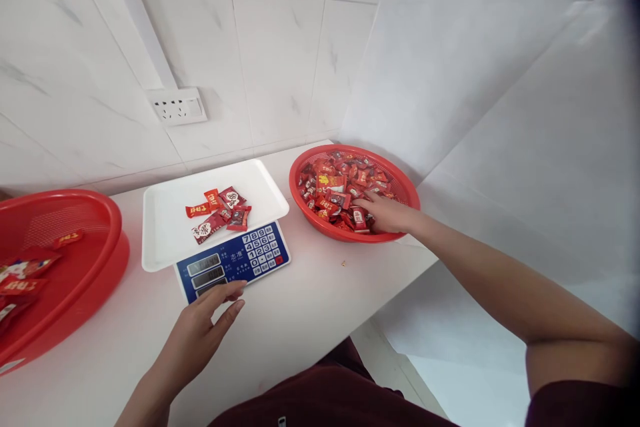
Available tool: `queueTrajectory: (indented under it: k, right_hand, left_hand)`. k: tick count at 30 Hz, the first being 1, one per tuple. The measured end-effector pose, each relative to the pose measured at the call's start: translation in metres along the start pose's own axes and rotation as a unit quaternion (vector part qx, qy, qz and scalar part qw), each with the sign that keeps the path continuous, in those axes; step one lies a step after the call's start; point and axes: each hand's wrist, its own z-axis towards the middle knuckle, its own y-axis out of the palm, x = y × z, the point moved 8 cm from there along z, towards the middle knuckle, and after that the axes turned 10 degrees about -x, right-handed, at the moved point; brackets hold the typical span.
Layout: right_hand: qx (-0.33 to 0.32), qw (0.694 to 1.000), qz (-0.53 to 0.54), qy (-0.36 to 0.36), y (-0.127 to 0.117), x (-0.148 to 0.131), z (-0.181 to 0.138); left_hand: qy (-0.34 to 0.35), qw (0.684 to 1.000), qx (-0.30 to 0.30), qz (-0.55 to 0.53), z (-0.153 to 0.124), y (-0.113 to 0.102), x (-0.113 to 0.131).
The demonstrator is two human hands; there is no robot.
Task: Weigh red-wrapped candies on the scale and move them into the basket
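My right hand (384, 211) reaches into the red basket (413, 195) on the right, its visible fingers stretched over the small red-wrapped candies (338, 199); some fingertips are hidden among them. My left hand (210, 320) hovers at the front edge of the digital scale (273, 250), thumb and fingers apart with nothing between them. On top of the scale, the white tray (167, 213) bears several wrapped pieces in red and dark red, such as a dark red packet (207, 227) with white lettering.
Another red basket (113, 240) with some red packets (20, 285) stands at the left. A tiny yellowish scrap (343, 263) lies on the white table (320, 307). Behind are a tiled wall (280, 60) and a power socket (176, 107); a pale wall (500, 147) rises at the right.
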Motion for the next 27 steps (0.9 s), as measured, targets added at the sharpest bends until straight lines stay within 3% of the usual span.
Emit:
queueTrajectory:
  k: [8,12,14,18,23,25,27]
  right_hand:
    - [0.101,0.992,0.077,-0.015,-0.041,0.005,0.001]
    - [0.196,0.953,0.220,-0.065,-0.078,0.000,-0.001]
    - [0.212,0.936,0.268,-0.080,-0.089,-0.004,0.000]
    - [0.226,0.897,0.373,-0.078,-0.097,-0.004,0.001]
    - [0.181,0.831,0.518,-0.092,-0.091,0.001,-0.001]
    - [0.172,0.836,0.515,-0.081,-0.089,0.007,-0.006]
    - [0.152,0.870,0.463,-0.077,-0.085,0.009,-0.011]
  left_hand:
    - [-0.007,1.000,0.013,0.009,-0.009,-0.006,-0.005]
    - [-0.007,1.000,0.019,0.013,-0.010,-0.009,-0.004]
    - [-0.005,1.000,0.024,0.012,-0.011,-0.010,-0.003]
    - [-0.007,0.999,0.034,0.010,-0.013,-0.012,-0.003]
    - [-0.008,1.000,0.026,0.013,-0.014,-0.011,-0.007]
    - [-0.005,1.000,0.027,0.013,-0.013,-0.011,-0.006]
    - [-0.002,1.000,0.026,0.010,-0.012,-0.010,-0.005]
